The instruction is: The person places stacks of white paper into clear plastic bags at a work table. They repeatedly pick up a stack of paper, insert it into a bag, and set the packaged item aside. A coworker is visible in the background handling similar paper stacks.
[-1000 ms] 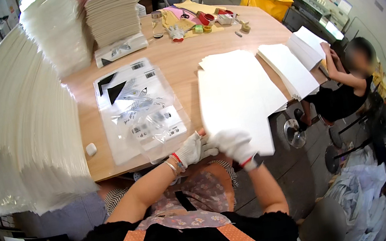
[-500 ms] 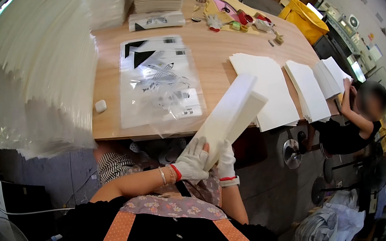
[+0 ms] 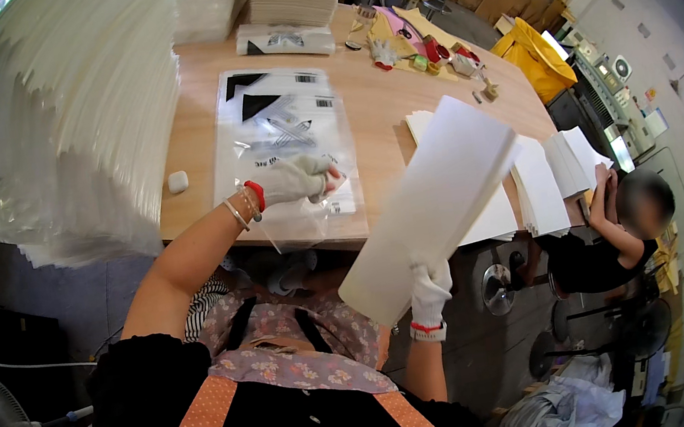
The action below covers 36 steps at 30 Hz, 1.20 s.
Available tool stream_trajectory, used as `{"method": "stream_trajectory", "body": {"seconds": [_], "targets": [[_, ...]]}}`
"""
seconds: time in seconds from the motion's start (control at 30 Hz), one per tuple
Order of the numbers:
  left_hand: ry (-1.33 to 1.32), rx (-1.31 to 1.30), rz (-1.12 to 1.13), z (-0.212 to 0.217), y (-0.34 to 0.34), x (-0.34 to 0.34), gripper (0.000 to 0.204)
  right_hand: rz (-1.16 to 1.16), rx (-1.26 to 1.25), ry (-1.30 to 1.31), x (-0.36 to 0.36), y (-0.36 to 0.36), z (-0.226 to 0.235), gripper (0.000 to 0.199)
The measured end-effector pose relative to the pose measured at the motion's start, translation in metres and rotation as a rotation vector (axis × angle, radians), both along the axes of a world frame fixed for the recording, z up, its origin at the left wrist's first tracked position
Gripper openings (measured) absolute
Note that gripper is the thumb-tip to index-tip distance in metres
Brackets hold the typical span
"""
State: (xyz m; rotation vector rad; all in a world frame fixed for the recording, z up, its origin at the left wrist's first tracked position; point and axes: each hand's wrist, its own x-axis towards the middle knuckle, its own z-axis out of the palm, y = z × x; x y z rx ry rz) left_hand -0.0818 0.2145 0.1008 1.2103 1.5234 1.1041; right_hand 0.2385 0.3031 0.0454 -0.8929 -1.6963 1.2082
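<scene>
My left hand [image 3: 298,179], in a white knit glove with bare fingertips, is over the near part of a pile of clear printed plastic bags [image 3: 279,104]. Its fingers are curled and pinched at the top bag's film. In my gloved right hand [image 3: 430,293] is a folded stack of white paper [image 3: 435,192], gripped by its lower right edge. The paper is tilted above the table's front edge, its far end reaching over other white sheets. My right thumb and part of the fingers are behind the paper.
Tall stacks of plastic bags [image 3: 58,122] rise at the left of the wooden table [image 3: 193,147]. A small white case [image 3: 177,181] lies near them. White paper piles [image 3: 540,194] fan out at right, where another person [image 3: 603,238] handles sheets. Tape rolls [image 3: 434,50] sit at the back.
My left hand has left the paper and moved up and left onto the plastic bags. The paper has turned its broad face up and shifted right in my right hand.
</scene>
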Motion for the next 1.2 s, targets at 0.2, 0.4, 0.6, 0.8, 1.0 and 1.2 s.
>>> {"method": "stream_trajectory", "body": {"seconds": [0.2,0.4,0.6,0.8,1.0,1.2], "targets": [[-0.591,0.34,0.193,-0.024,0.056,-0.052,0.024,0.085,0.28,-0.204,0.014,-0.027,0.042,0.021],[0.292,0.253,0.033,-0.016,0.071,-0.054,0.044,0.321,0.518,-1.024,-0.037,-0.012,0.022,0.028],[0.432,0.288,0.178,-0.02,0.052,0.116,0.036,0.329,0.651,-1.206,-0.108,0.044,-0.014,0.026],[0.583,0.166,0.306,-0.032,0.01,0.079,0.034,-0.135,0.524,-0.675,-0.158,0.067,-0.03,0.032],[0.668,0.546,0.711,-0.118,-0.036,0.015,0.028,0.232,0.319,-1.103,-0.174,0.09,-0.036,0.062],[-0.014,0.088,0.982,-0.149,-0.115,-0.02,0.019,0.398,0.054,-0.711,-0.137,0.038,-0.04,0.068]]}}
